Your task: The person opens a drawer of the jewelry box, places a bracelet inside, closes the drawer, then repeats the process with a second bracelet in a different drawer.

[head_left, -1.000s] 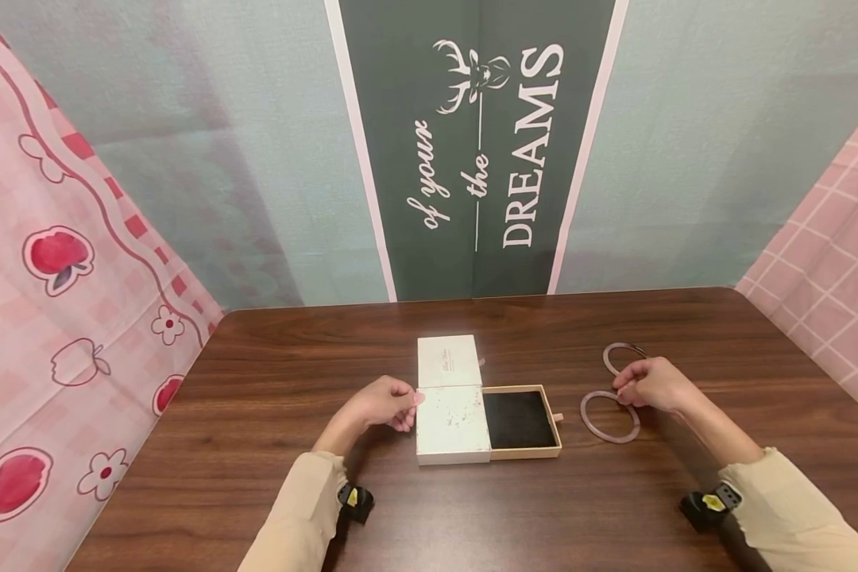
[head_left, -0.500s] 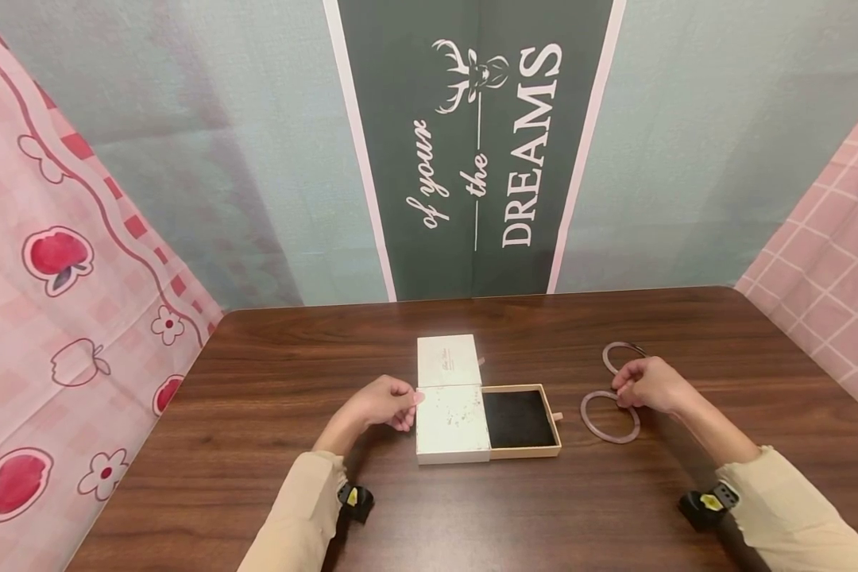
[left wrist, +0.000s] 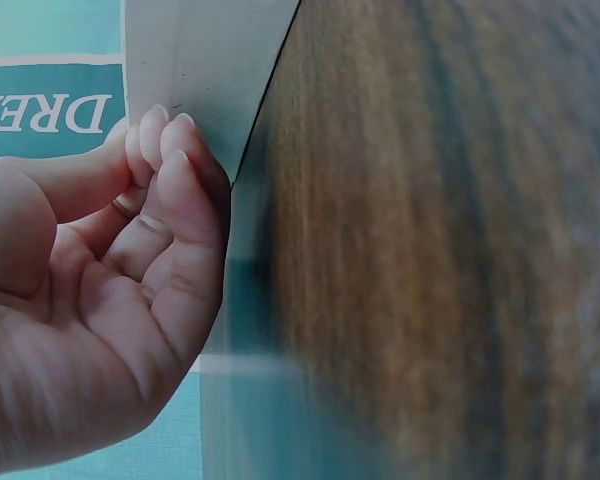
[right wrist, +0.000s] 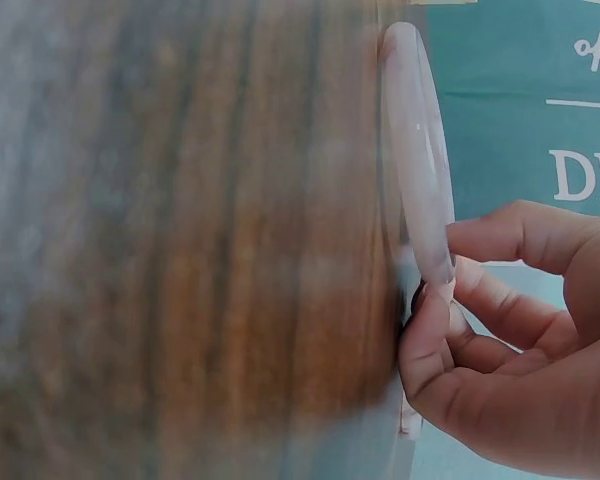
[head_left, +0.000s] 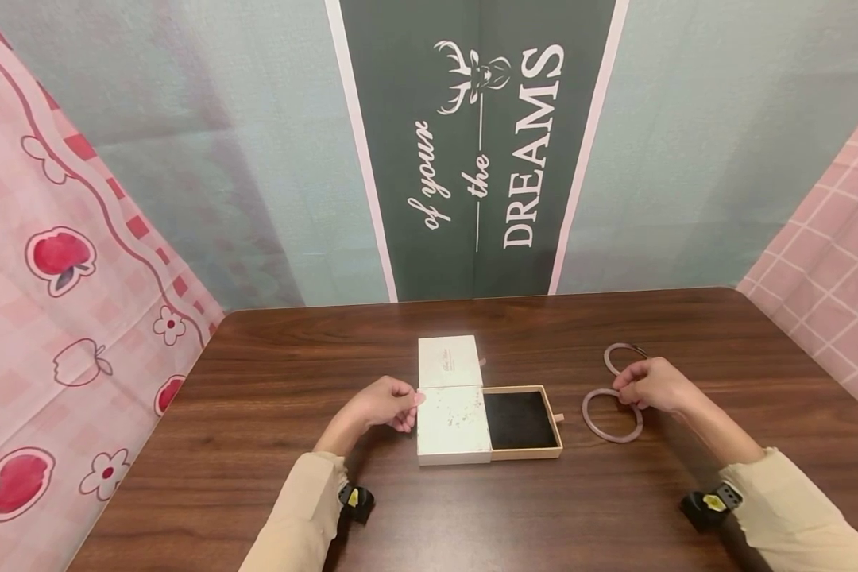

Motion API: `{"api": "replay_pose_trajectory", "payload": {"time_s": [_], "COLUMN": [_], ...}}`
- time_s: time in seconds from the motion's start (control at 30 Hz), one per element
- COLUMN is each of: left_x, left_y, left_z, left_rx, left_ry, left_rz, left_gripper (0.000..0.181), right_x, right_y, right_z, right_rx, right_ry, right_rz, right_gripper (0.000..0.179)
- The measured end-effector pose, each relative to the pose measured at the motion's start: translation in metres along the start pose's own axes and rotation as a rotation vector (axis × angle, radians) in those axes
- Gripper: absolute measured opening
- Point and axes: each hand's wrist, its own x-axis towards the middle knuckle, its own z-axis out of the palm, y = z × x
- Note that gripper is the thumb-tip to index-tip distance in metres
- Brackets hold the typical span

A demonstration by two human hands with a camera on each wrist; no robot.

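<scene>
In the head view, a white jewelry box [head_left: 454,421] lies on the table with its drawer [head_left: 520,419], lined in black, pulled out to the right. At the box's left edge my left hand [head_left: 388,402] grips, thumb on top and curled fingers against the side wall, as the left wrist view shows. Right of the drawer, my right hand [head_left: 654,384] pinches the far rim of a pale purple bangle [head_left: 592,427]. The right wrist view shows the thumb on the bangle [right wrist: 417,150] and a finger under its edge. A second bangle [head_left: 608,361] lies behind, partly hidden by the hand.
Behind the first box stands or lies another white box [head_left: 446,360] with small print and a ribbon tab. The drawer's pull tab [head_left: 558,418] points toward the bangle. Fabric curtains [head_left: 293,159] rise behind the brown wooden table [head_left: 293,342] and at both sides.
Hardly anything differs: the bangle in my right fingers has shifted very slightly. My left hand stays on the box.
</scene>
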Motion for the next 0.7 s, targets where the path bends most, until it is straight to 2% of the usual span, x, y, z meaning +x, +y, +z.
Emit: {"api": "replay_pose_trajectory", "payload": {"time_s": [0.23, 0.7], "left_x": [0.0003, -0.0003], "left_y": [-0.0004, 0.0001], "left_z": [0.0004, 0.0004], "left_rx": [-0.011, -0.006], "left_ry": [-0.003, -0.001], "left_rz": [0.000, 0.001], "left_gripper": [0.029, 0.030], "right_x": [0.0003, 0.0001], "right_y": [0.0020, 0.0006], "right_z": [-0.0037, -0.0032], "right_rx": [0.027, 0.168], "right_ry": [-0.044, -0.093], "right_rz": [0.017, 0.047], "right_gripper": [0.018, 0.022]}}
